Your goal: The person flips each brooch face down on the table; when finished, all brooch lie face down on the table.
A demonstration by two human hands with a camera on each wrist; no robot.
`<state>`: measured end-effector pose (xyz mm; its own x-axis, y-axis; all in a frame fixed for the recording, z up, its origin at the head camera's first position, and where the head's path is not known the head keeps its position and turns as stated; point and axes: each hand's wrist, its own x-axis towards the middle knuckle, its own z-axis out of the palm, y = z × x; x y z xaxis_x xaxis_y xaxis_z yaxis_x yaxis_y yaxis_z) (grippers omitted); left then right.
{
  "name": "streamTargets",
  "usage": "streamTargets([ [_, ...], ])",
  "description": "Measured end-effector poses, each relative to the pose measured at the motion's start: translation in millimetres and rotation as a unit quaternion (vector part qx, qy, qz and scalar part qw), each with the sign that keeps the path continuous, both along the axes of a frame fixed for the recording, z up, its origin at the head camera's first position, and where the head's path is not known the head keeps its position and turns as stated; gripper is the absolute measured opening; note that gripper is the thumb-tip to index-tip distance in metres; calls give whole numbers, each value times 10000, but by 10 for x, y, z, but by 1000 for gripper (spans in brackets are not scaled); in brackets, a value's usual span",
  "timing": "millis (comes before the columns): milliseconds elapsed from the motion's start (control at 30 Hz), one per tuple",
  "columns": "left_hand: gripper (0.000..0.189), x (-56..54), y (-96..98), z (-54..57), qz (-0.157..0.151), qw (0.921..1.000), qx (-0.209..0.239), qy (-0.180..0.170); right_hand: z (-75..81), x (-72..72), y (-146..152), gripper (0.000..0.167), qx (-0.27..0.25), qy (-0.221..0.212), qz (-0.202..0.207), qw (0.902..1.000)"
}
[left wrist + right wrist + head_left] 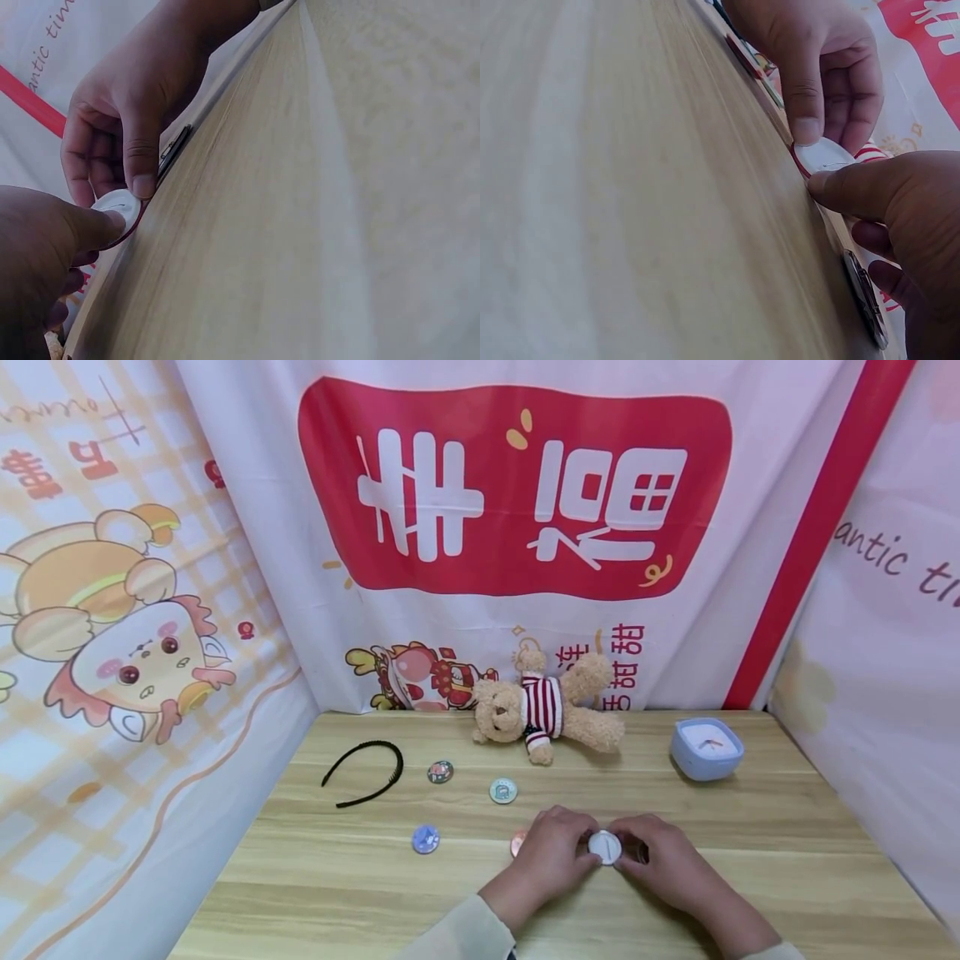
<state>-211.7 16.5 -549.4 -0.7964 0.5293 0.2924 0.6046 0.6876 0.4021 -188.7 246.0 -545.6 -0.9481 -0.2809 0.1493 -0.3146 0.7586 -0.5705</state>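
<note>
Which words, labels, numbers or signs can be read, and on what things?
"幸福", sideways: red panel on white fabric curtain.
"Forever", apparently, upside down: orange-checked fabric curtain.
Smaller red characters on both: too unclear.
"antic tim", cut off: pale pink fabric curtain.
Round printed badges, square blue clock: too small.
Round white-backed badge: none seen.

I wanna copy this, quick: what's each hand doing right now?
Left hand: closed, pinching one edge of the round, white-backed pin badge.
Right hand: closed, pinching the opposite edge of that same badge.
</note>
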Motion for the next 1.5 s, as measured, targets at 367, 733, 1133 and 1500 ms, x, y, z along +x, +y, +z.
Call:
streamTargets([
  [367,36,13,-8,-9,-61,9991,-377,194,-4,25,51,39,90,511,252,9983],
  [733,36,29,-14,13,-113,9980,-521,342,-17,3,82,37,220,725,474,9960],
  [1133,33,2,-29,13,-88,9981,-580,209,-6,-10,110,33,350,621,673,9952],
  [1500,33,4,-28,5,-76,9980,-599,185,-14,-20,114,32,449,574,735,9946],
])
